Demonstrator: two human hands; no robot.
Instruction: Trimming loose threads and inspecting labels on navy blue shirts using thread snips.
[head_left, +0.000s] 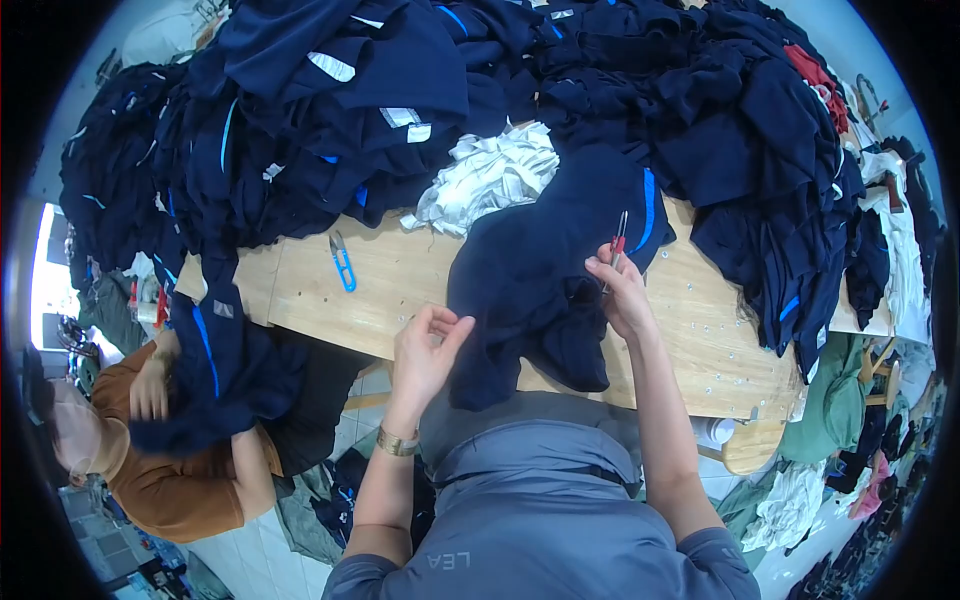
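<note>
A dark navy garment (540,260) with a bright blue strip lies bunched on the table in front of me, its lower part hanging over the near edge. My right hand (627,295) is closed around red-handled thread snips (618,240), held over the garment's right side with the blades pointing away from me. My left hand (432,345) hovers at the garment's left edge. Its fingers are half curled, thumb a little apart, and nothing shows between them. Blue-handled thread snips (343,265) lie on the wood to the left.
Heaped navy garments (340,100) cover the far side of the wooden table (310,300). White fabric strips (495,175) lie piled behind my garment. At the left, a person in a brown top (180,480) handles another navy garment (210,370). Green cloth (825,410) hangs at the right.
</note>
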